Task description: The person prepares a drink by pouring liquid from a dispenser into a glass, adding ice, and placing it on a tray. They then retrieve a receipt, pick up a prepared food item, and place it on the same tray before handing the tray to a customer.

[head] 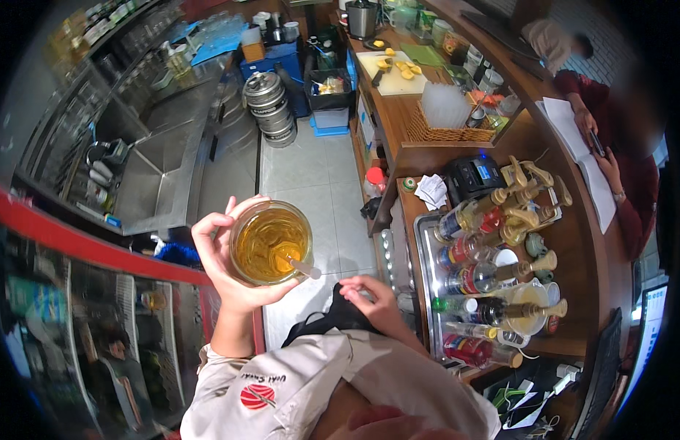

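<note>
My left hand [219,264] is wrapped around a clear glass [271,242] of amber liquid, held up over the floor aisle. A pale straw or stirrer [301,268] leans out over the rim towards the lower right. Inside, an orange-yellow shape [286,254] shows around the straw's lower end. My right hand [370,300] hangs lower and to the right, apart from the glass, with loosely curled fingers. Its fingertips are beside black cloth [331,318] at my waist. The inside of that hand is hidden, so whether it grips anything is unclear.
A tray [425,264] of pump-topped bottles [472,278] stands right. Cut yellow fruit [408,70] and a knife [378,77] lie on a cutting board [392,85]. Left are a steel sink [158,159] and a glass-door fridge [98,330]; ahead, a keg [269,110]. A person [620,143] sits across the counter.
</note>
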`<state>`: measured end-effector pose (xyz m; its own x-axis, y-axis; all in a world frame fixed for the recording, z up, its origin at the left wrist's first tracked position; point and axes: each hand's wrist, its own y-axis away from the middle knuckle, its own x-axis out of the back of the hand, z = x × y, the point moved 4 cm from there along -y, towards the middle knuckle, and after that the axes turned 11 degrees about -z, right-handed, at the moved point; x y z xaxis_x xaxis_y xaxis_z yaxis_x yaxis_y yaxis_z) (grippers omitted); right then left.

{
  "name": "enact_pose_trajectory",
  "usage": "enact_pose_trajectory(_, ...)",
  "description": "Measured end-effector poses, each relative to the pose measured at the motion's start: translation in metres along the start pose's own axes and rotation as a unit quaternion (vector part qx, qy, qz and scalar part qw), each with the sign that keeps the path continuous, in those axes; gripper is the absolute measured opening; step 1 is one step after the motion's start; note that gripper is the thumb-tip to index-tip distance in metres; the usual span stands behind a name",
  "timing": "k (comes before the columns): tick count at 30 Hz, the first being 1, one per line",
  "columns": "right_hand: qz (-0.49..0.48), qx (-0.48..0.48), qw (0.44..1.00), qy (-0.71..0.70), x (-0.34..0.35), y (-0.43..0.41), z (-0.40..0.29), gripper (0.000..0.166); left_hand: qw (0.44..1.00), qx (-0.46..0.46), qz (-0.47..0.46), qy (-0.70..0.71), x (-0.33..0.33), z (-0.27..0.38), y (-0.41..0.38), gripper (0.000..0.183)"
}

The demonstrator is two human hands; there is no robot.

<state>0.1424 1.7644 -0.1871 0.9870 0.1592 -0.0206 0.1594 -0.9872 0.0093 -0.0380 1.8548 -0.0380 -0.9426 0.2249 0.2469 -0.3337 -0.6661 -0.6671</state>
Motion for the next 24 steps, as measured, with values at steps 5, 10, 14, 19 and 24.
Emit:
enact_pose_trajectory(5, 0.016, 0.017, 1.000, -0.002, 0.032, -0.117, -0.006, 0.018, 0.999, -0.012, -0.020, 0.035, 0.012, -0.078, -0.079, 0.087)
enact_pose_trajectory(10, 0.038, 0.057, 0.995, 0.074, 0.072, -0.230, -0.014, 0.017, 0.996, -0.018, -0.060, 0.070, 0.005, -0.170, -0.168, 0.086)
enact_pose_trajectory(14, 0.089, 0.065, 0.994, 0.014, 0.096, -0.310, 0.012, 0.019, 0.984, -0.036, -0.133, 0.110, 0.005, -0.236, -0.244, 0.086)
enact_pose_trajectory(19, 0.205, 0.032, 0.978, -0.019, 0.131, -0.388, 0.013, 0.019, 0.949, -0.060, -0.221, 0.218, -0.015, -0.315, -0.344, 0.084)
enact_pose_trajectory(24, 0.323, 0.029, 0.946, -0.006, 0.167, -0.430, 0.015, 0.019, 0.939, -0.100, -0.254, 0.208, -0.052, -0.371, -0.431, 0.086)
